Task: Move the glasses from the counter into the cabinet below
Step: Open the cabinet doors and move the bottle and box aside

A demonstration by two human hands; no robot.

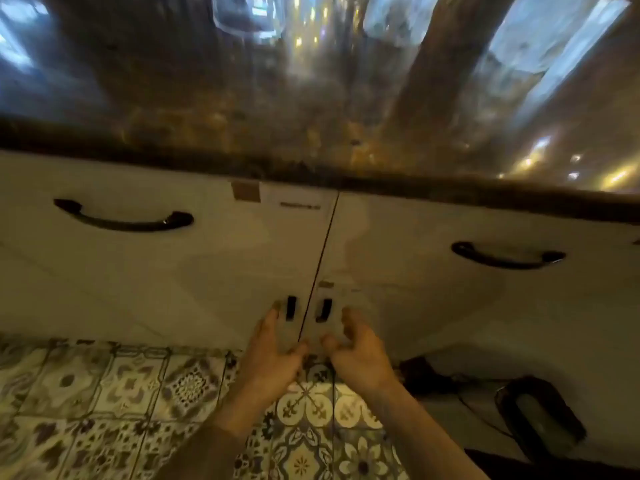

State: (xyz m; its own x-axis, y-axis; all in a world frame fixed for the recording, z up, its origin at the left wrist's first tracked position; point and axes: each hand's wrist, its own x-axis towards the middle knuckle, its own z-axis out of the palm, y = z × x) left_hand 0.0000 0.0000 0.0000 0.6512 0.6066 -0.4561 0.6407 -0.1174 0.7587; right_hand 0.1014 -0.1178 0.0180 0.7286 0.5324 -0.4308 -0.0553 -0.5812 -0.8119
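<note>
A clear glass (247,15) stands at the far edge of the dark glossy counter (242,98), partly cut off by the top of the view. Another glass (394,19) shows blurred to its right. Below the counter, two white cabinet doors (207,289) are shut, each with a small black handle: left handle (291,307), right handle (323,310). My left hand (273,355) reaches toward the left handle, fingers apart, holding nothing. My right hand (356,351) is close to the right handle, fingers curled and apart, empty.
Two white drawers sit above the doors, with curved black handles at left (123,216) and right (507,256). Patterned floor tiles (104,393) lie below. A dark object (540,417) with cables rests on the floor at right.
</note>
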